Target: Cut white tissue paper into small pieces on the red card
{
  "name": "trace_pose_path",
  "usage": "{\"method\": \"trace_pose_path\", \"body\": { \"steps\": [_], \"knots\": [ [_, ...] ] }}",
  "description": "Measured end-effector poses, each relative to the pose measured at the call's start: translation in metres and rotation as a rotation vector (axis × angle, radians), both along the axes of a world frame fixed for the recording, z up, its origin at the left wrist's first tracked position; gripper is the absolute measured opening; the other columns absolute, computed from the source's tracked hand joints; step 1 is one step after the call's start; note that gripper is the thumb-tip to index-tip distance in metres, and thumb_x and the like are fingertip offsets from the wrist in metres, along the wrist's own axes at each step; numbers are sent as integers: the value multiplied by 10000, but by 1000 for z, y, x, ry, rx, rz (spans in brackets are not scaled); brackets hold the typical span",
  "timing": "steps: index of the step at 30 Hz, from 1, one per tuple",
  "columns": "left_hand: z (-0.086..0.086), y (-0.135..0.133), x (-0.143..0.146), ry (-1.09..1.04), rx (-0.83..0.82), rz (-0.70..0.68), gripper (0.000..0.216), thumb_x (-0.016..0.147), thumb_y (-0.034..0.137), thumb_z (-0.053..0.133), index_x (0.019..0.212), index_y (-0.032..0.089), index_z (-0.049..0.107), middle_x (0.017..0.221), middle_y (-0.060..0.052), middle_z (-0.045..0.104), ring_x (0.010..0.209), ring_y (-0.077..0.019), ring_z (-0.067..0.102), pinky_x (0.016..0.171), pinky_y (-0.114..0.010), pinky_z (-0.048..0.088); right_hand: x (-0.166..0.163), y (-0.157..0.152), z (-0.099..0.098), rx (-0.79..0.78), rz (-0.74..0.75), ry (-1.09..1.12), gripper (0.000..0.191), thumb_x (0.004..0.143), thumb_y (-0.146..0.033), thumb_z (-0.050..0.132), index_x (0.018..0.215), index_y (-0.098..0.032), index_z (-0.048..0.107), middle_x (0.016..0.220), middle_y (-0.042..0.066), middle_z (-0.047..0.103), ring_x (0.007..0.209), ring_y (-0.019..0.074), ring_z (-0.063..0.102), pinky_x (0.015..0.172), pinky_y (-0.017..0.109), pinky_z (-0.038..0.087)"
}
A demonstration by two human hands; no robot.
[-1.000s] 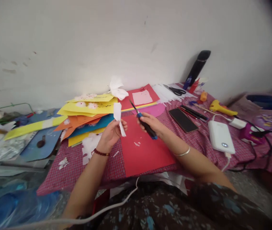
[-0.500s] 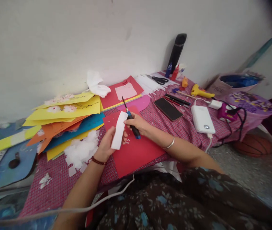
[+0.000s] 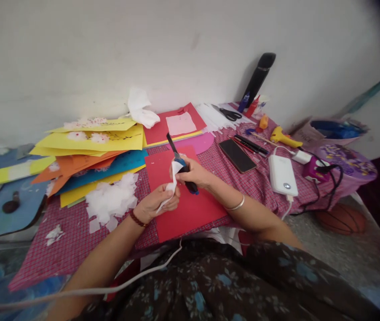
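My left hand point(image 3: 159, 201) is closed on the lower end of a narrow white paper strip point(image 3: 171, 189), which is bent and creased. My right hand point(image 3: 193, 173) grips a cutter knife point(image 3: 187, 176) with a blue-and-black handle, its dark blade pointing up and away. The strip's upper end lies against the knife and the right fingers; whether those fingers also pinch it, I cannot tell. Both hands are above a red sheet point(image 3: 190, 214) on the checked cloth. A heap of small white paper pieces point(image 3: 111, 200) lies left of my left hand.
Yellow cards point(image 3: 92, 140) are stacked over orange and blue ones at the left. White strips and black scissors point(image 3: 230, 114) lie at the back. On the right are a phone point(image 3: 237, 155), a white power bank point(image 3: 282, 174) and a yellow glue gun point(image 3: 285, 137). A white cable point(image 3: 126, 290) crosses the front.
The paper strip, flat and straight before, is now bent, with its upper end at the knife. My left hand has closed further around its lower part. The camera view has shifted slightly.
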State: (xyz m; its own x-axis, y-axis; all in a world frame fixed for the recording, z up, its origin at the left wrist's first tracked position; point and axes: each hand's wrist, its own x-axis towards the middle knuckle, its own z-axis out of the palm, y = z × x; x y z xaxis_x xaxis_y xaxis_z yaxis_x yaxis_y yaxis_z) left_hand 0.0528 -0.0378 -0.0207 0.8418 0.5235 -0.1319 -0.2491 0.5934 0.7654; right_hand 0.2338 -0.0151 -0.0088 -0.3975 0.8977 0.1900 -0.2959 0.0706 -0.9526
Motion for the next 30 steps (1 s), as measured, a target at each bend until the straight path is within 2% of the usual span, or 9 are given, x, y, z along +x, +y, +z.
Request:
{"method": "trace_pose_path", "body": {
  "steps": [4, 8, 11, 14, 18, 23, 26, 30],
  "knots": [
    [15, 11, -13, -29, 50, 136, 291, 730, 357, 832, 726, 140, 638, 478, 69, 409, 384, -24, 278, 412, -153, 274, -3, 4, -6, -16, -132, -86, 340, 775, -424, 688, 967, -205, 511, 755, -29, 609, 538, 91, 514, 520, 234, 438],
    [28, 32, -35, -118, 80, 488, 290, 654, 250, 871, 770, 143, 628, 605, 41, 505, 495, -47, 441, 444, -146, 361, -6, 6, -17, -2, -173, -185, 386, 803, -467, 651, 1046, -196, 523, 844, 12, 647, 614, 110, 566, 609, 268, 483],
    [28, 44, -48, -145, 30, 717, 302, 625, 148, 838, 828, 165, 615, 702, 28, 582, 600, -76, 549, 498, -158, 441, -9, 4, -23, 12, -149, -255, 345, 802, -434, 657, 1032, -210, 533, 767, -18, 617, 586, 111, 535, 593, 270, 462],
    [22, 51, -50, -108, -37, 884, 285, 640, 104, 796, 832, 188, 602, 760, 24, 652, 701, -115, 636, 630, -225, 535, -13, 2, -28, 20, -134, -321, 261, 765, -365, 696, 935, -216, 567, 709, -41, 559, 561, 109, 479, 565, 265, 420],
    [15, 48, -39, -102, -36, 901, 258, 622, 84, 805, 754, 172, 602, 811, 12, 690, 807, -124, 668, 780, -254, 542, -17, -1, -31, 21, -192, -362, 200, 753, -324, 693, 858, -215, 563, 746, -26, 538, 623, 128, 474, 594, 273, 412],
    [13, 32, -17, -13, 52, 842, 235, 583, 87, 839, 687, 136, 633, 648, 48, 613, 614, -62, 563, 618, -174, 469, -23, -2, -29, 42, -263, -349, 267, 720, -379, 717, 822, -209, 538, 889, 13, 609, 754, 149, 541, 707, 298, 448],
    [12, 24, -5, 54, 36, 803, 241, 558, 138, 866, 658, 123, 647, 612, 22, 635, 571, -88, 572, 583, -208, 485, -27, -2, -25, 51, -226, -342, 309, 677, -392, 753, 788, -207, 532, 806, -5, 598, 743, 150, 546, 723, 302, 448],
    [9, 19, 4, 102, 26, 813, 297, 506, 161, 894, 713, 118, 685, 649, -8, 689, 571, -116, 607, 545, -221, 496, -31, -4, -22, 44, -222, -327, 323, 650, -386, 764, 787, -205, 534, 725, -35, 554, 677, 135, 519, 658, 282, 432]
  ]
}}
